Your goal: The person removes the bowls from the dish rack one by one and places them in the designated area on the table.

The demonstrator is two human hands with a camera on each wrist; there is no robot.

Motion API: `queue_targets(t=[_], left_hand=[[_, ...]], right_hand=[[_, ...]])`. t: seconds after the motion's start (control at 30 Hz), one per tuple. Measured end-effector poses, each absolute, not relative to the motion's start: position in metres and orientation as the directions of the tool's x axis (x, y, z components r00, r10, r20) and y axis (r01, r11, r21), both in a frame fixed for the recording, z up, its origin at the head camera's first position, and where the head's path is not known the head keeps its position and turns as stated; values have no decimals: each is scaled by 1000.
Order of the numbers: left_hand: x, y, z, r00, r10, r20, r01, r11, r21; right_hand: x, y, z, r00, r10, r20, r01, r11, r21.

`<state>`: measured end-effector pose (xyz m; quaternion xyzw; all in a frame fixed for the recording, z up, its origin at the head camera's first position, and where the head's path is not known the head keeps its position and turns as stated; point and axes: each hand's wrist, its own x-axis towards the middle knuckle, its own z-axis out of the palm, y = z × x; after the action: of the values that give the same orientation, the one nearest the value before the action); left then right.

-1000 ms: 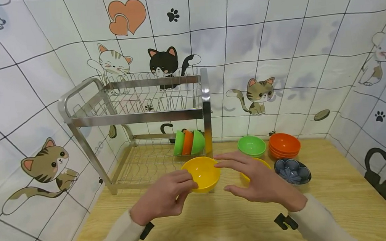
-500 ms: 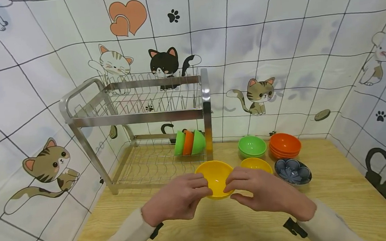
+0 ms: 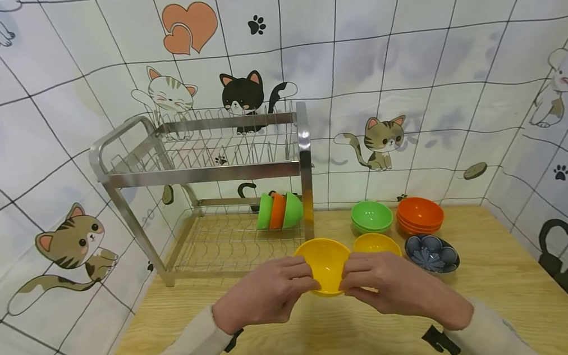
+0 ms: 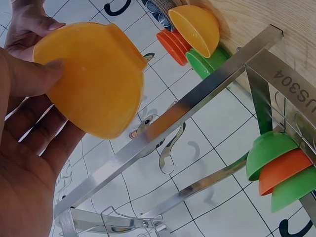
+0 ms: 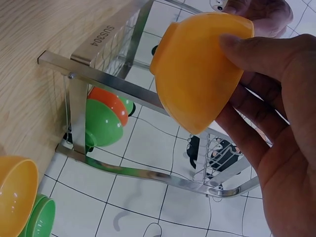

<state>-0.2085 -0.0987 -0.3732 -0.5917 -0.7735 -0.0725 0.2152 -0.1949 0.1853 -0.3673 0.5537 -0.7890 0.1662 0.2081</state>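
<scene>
yellow bowl (image 3: 328, 264) is being held above the wooden table (image 3: 318, 338); left hand (image 3: 268, 291) and right hand (image 3: 394, 283) are clamping their fingers (image 5: 244, 133) on its opposite sides.

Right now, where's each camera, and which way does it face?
Head: on the head, facing forward and down at the held yellow bowl; left fingers, right fingers and both sleeves show.
Left wrist: worn there, facing the bowl's outside; left fingers large, right partly.
Right wrist: worn there, facing the bowl's outside; right fingers large, left partly.
Wrist views share: that bowl, the rack.
</scene>
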Motion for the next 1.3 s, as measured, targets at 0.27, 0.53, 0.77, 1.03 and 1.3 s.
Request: queue_targets(t=[0.27, 0.53, 0.77, 1.03, 1.3], left_hand=[[-216, -101, -375, -203, 817, 539, 970, 241, 1], [-231, -103, -376, -325, 679, 658, 943, 288, 168], [-242, -104, -383, -541, 546, 639, 841, 378, 388], [-260, -98, -394, -662, 404, 632, 749, 307, 588], [-277, -86, -403, -732, 260, 630, 674, 135, 727]], right_hand=[[-195, 192, -368, -318, -793, 520, -937, 345, -47], [-199, 204, -370, -329, -760, 561, -926, 376, -34], [-205, 214, -375, -371, -731, 572, -901, 433, -31], [-217, 228, -385, -400, -681, 614, -877, 478, -42], [-228, 243, -401, -462, -631, 624, -832, 552, -58]])
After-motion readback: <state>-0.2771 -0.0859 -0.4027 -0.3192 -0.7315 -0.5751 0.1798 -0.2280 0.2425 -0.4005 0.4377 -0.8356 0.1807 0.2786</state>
